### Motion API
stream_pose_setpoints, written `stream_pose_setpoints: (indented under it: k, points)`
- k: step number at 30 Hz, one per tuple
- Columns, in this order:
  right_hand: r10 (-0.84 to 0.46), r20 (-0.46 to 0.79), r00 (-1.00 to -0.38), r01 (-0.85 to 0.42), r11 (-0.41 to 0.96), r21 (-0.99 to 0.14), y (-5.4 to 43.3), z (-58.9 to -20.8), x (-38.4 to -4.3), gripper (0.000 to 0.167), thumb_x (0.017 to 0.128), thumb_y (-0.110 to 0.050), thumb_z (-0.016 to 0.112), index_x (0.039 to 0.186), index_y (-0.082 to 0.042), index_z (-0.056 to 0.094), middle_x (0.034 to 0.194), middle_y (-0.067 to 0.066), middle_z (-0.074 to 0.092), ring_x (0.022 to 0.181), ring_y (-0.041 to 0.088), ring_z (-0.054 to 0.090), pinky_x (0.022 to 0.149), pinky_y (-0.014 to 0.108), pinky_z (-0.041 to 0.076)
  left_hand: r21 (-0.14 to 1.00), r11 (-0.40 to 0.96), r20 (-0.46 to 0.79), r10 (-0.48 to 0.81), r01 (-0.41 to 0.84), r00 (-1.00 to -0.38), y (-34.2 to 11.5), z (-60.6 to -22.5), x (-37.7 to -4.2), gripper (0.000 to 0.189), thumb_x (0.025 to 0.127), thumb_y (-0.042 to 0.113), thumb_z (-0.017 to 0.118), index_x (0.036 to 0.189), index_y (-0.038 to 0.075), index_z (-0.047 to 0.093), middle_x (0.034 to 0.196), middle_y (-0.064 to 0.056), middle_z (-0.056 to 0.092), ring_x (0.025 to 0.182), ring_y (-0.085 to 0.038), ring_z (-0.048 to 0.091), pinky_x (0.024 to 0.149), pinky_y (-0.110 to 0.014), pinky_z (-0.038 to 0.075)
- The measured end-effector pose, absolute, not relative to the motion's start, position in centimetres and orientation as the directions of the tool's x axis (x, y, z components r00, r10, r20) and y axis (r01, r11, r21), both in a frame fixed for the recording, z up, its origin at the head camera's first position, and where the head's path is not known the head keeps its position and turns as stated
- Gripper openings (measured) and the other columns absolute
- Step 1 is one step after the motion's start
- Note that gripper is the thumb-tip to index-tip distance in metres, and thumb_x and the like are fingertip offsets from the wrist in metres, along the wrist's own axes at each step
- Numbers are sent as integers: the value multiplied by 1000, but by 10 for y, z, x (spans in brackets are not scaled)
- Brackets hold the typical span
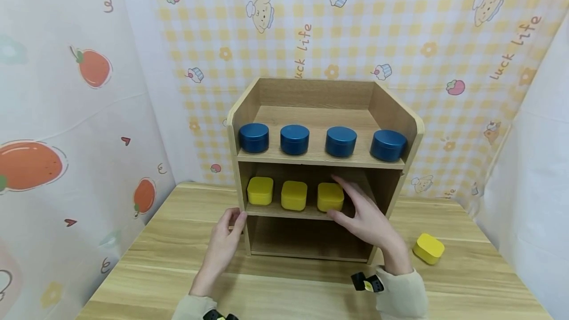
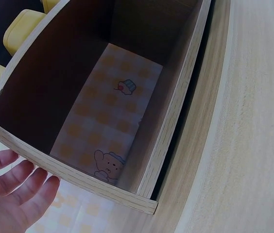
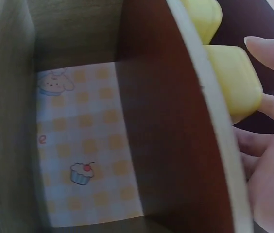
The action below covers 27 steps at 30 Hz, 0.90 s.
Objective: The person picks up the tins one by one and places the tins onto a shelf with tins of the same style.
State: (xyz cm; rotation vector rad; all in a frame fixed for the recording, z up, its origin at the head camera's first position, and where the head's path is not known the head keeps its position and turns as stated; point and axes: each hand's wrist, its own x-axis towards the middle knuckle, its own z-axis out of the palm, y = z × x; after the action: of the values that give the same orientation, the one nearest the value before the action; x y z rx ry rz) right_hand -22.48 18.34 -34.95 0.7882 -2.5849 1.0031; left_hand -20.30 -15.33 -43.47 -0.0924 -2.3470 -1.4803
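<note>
A wooden shelf unit (image 1: pixel 306 214) stands on the table. My left hand (image 1: pixel 225 241) is at its left side panel, thumb at the front edge and fingers on the outer face, as the left wrist view (image 2: pixel 15 189) also shows. On the middle shelf sit three yellow boxes with rounded corners: the left one (image 1: pixel 260 191), the centre one (image 1: pixel 294 195) and the right one (image 1: pixel 330 197). My right hand (image 1: pixel 366 216) holds the right box between thumb in front and fingers behind. In the right wrist view this box (image 3: pixel 234 80) stands at the shelf's front edge.
Several blue round tins (image 1: pixel 341 141) stand in a row on the top shelf. Another yellow box (image 1: pixel 428 248) lies on the wooden table (image 1: pixel 471 280), right of the unit. A patterned cloth (image 1: pixel 355 38) hangs behind.
</note>
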Motion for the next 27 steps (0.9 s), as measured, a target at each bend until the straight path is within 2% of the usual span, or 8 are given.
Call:
stream_pose_setpoints:
  k: [6, 10, 13, 18, 21, 27]
  points:
    - [-401, 470, -786, -611, 618, -494, 194, -342, -208, 67, 90, -34, 72, 147, -17, 43, 151, 8, 38, 135, 29, 36, 103, 54, 36, 865, 439, 326, -120, 244, -938, -150, -435, -203, 48, 102, 42, 49, 125, 0, 56, 114, -13, 63, 104, -26, 58, 82, -38, 50]
    - [-403, 488, -775, -627, 593, -506, 201, -336, -197, 47, 93, -27, 70, 136, -13, 55, 145, 11, 44, 130, 28, 42, 87, 45, 51, 862, 445, 323, -117, 241, -939, -151, -434, -202, 48, 103, 41, 48, 125, -1, 55, 114, -13, 62, 104, -26, 57, 82, -38, 49]
    - [-403, 500, -767, -637, 575, -513, 207, -331, -189, 35, 95, -24, 67, 128, -15, 60, 139, 7, 51, 126, 23, 47, 78, 39, 54, 861, 450, 323, -122, 238, -939, -152, -433, -203, 47, 103, 41, 47, 126, -1, 55, 114, -14, 62, 105, -27, 57, 83, -40, 49]
    - [-392, 555, -734, -670, 554, -494, 220, -326, -176, 30, 93, -13, 68, 122, -19, 63, 130, -2, 58, 118, 16, 53, 88, 33, 47, 861, 452, 317, -114, 235, -942, -153, -432, -202, 50, 103, 42, 47, 128, -1, 54, 118, -15, 61, 107, -27, 57, 85, -40, 49]
    - [-364, 556, -747, -655, 548, -521, 231, -324, -169, 31, 93, -10, 68, 121, -22, 63, 127, -4, 59, 116, 12, 54, 91, 24, 42, 864, 448, 311, -117, 230, -943, -153, -433, -202, 49, 103, 42, 47, 127, -1, 54, 118, -15, 61, 106, -27, 57, 85, -40, 49]
    - [-309, 543, -781, -616, 525, -587, 256, -329, -161, 24, 93, -3, 66, 116, -9, 65, 121, 7, 64, 114, 7, 54, 92, 18, 41, 864, 447, 312, -116, 231, -943, -154, -433, -204, 50, 103, 42, 47, 128, -1, 54, 118, -15, 61, 107, -27, 57, 85, -39, 49]
